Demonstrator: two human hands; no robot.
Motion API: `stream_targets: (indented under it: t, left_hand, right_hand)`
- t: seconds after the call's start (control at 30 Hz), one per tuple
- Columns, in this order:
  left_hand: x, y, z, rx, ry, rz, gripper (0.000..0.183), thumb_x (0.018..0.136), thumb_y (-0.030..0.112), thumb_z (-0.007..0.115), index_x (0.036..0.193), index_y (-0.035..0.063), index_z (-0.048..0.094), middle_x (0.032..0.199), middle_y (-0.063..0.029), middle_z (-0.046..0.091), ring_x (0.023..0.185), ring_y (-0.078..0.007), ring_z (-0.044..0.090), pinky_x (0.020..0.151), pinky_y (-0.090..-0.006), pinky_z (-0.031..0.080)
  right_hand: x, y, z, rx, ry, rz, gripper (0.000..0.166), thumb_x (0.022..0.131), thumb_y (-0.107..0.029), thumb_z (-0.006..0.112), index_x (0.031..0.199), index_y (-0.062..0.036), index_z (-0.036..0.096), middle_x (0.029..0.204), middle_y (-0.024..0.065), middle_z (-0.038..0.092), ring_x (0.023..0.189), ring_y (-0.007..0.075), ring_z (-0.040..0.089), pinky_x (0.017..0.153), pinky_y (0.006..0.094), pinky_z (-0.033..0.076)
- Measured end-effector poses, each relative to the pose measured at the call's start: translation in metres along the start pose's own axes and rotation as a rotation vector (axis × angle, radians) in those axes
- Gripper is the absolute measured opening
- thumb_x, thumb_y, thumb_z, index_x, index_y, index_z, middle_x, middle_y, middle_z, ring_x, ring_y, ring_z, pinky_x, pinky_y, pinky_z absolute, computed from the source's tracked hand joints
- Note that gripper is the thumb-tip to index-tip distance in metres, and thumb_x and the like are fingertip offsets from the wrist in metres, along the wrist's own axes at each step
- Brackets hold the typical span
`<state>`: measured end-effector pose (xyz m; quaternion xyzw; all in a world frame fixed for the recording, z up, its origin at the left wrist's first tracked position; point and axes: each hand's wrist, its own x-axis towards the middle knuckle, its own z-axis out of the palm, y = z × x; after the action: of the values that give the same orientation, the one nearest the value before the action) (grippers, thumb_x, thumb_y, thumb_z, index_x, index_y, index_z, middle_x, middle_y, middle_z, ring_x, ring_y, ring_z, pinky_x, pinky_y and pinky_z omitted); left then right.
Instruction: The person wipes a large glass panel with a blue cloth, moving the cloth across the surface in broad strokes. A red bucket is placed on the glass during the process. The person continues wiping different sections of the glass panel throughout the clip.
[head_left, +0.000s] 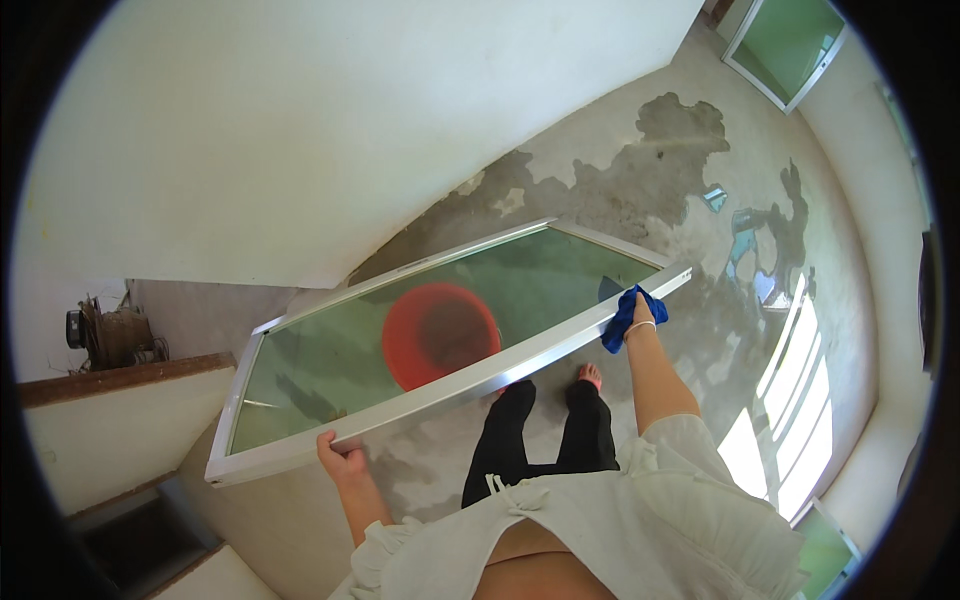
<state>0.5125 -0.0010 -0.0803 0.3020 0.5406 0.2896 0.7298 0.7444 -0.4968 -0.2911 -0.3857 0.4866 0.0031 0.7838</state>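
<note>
A long glazed window sash (487, 379) with a white metal frame and greenish glass tilts across the space before me. My left hand (345, 457) grips its near rail toward the left end, thumb on top. At the right end, my right hand (641, 311) presses a blue cloth (622, 322) against the same rail. The fingers of that hand are mostly hidden by the cloth. Through the glass I see a red plastic basin or bucket (397, 341), beyond the pane; its dark inside faces up.
The concrete floor (765, 135) has wet patches and small puddles (742, 244). A white wall (300, 150) runs along the far left. Another glazed sash (787, 52) leans at the upper right, and part of one (825, 540) shows at the lower right. A brown-edged ledge (127, 379) lies left.
</note>
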Motion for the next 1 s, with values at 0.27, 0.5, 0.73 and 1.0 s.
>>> stream_targets:
  t: [0.27, 0.5, 0.73, 1.0]
  left_hand:
    - [-0.039, 0.011, 0.041, -0.001, 0.104, 0.053, 0.028, 0.065, 0.012, 0.06, 0.09, 0.0044, 0.049, 0.095, -0.0091, 0.05, 0.093, -0.0249, 0.05, 0.084, -0.0394, 0.045]
    - [-0.093, 0.008, 0.125, 0.031, 0.179, 0.111, 0.031, 0.065, 0.013, 0.064, 0.091, 0.0044, 0.049, 0.094, -0.0087, 0.049, 0.091, -0.0239, 0.05, 0.081, -0.0386, 0.047]
    - [-0.148, 0.012, 0.2, 0.064, 0.17, 0.256, 0.031, 0.066, 0.018, 0.066, 0.091, 0.0076, 0.051, 0.094, -0.0069, 0.05, 0.088, -0.022, 0.052, 0.076, -0.0368, 0.048]
    - [-0.198, 0.002, 0.249, 0.111, 0.08, 0.318, 0.034, 0.069, 0.021, 0.065, 0.098, 0.007, 0.052, 0.099, -0.0069, 0.055, 0.09, -0.0216, 0.056, 0.074, -0.0349, 0.05]
  right_hand:
    - [0.007, -0.048, 0.05, -0.046, 0.066, 0.081, 0.026, 0.086, -0.024, 0.058, 0.107, -0.0081, 0.058, 0.095, 0.0058, 0.064, 0.083, 0.0218, 0.061, 0.077, 0.0362, 0.05]
    - [0.044, -0.117, 0.066, -0.361, 0.224, 0.072, 0.037, 0.083, -0.027, 0.064, 0.113, -0.007, 0.057, 0.101, 0.0056, 0.063, 0.085, 0.0225, 0.061, 0.076, 0.0336, 0.05]
    - [-0.067, -0.183, 0.058, -0.398, -0.045, -0.591, 0.035, 0.072, -0.015, 0.072, 0.099, 0.003, 0.061, 0.096, 0.0091, 0.063, 0.081, 0.0177, 0.061, 0.073, 0.0299, 0.048]
    - [-0.219, -0.198, 0.144, -0.671, -1.246, -1.102, 0.032, 0.069, -0.021, 0.073, 0.095, -0.006, 0.062, 0.089, 0.015, 0.063, 0.082, 0.0328, 0.06, 0.074, 0.0363, 0.048]
